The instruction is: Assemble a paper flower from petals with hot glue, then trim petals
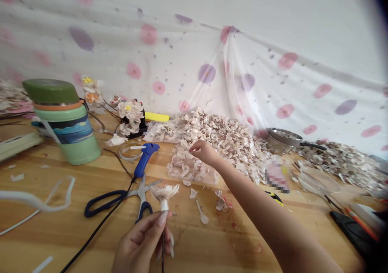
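Left hand [142, 240] down near the front edge of the table [60, 208], fingers pinched round the stem of a half-made paper flower [165, 193], held upright so the head stays clear of the wood, probably to keep it from getting squashed. Right hand [203, 151] stretched out over the clear tray of petals [189, 166], fingertips closed on what looks like one petal, though too small to be sure. Tray parked just in front of the big petal heap [224, 137], handy for reaching. Blue glue gun [144, 159] and scissors [127, 198] lying just left of the flower, cord trailing toward the near edge. Green flask [65, 121] well off to the left. Bare wood between flower and tray, so fair room to move there; right side crowded with a pan [285, 139] and more scraps.
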The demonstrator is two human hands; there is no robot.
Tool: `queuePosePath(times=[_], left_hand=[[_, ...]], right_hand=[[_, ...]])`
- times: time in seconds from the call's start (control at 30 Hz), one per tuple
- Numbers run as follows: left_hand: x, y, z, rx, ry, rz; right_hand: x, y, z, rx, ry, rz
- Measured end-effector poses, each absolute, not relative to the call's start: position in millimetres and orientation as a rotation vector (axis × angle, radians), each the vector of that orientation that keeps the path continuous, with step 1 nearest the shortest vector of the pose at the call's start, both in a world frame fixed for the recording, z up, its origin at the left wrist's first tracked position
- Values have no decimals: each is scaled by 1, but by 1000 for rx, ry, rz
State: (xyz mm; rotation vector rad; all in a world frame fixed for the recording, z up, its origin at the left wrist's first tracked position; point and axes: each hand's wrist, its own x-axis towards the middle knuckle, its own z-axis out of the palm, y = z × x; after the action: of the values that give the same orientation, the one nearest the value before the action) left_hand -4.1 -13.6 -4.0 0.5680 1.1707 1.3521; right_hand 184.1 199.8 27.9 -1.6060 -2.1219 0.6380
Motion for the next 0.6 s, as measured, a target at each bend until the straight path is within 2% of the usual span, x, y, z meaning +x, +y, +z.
queuePosePath(times=[0.33,0.6], left_hand=[[-11,-8,-15,575,1132,1282],[-3,-8,-9,574,1170,1289]], right_hand=[[219,173,49,-1540,-1573,1393],[219,166,39,-1469,-1302,1541]])
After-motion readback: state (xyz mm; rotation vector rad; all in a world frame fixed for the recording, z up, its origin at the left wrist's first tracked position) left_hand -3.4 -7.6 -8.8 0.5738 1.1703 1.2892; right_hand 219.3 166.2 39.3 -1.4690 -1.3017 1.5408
